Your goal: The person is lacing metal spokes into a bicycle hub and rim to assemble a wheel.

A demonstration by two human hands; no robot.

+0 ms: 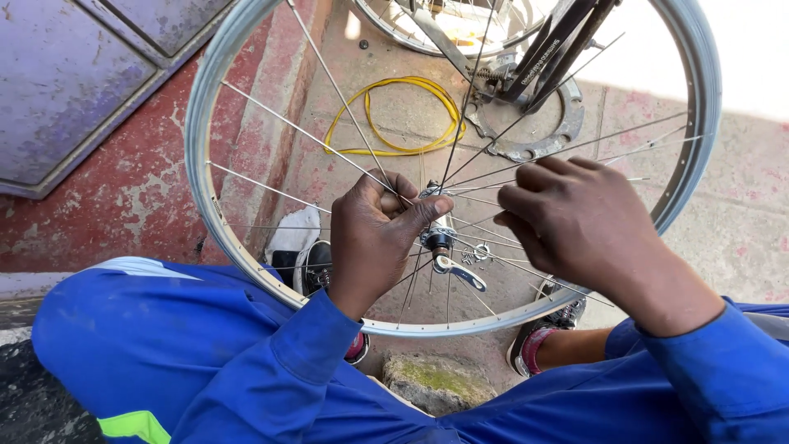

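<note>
The bicycle wheel (205,164) stands bare of tyre between the person's knees, its rim upright over the pavement. Many spokes (329,141) already run from hub (437,238) to rim, yet wide gaps remain on the left side, so the lacing looks partly done. The left hand (374,238) curls just beside the hub, fingers (423,207) pinched closed on a spoke where it meets the hub. The right hand (575,222) arches over the spokes on the other side, knuckles up; its fingers are bent inward, and whether they grip anything I cannot tell
</note>
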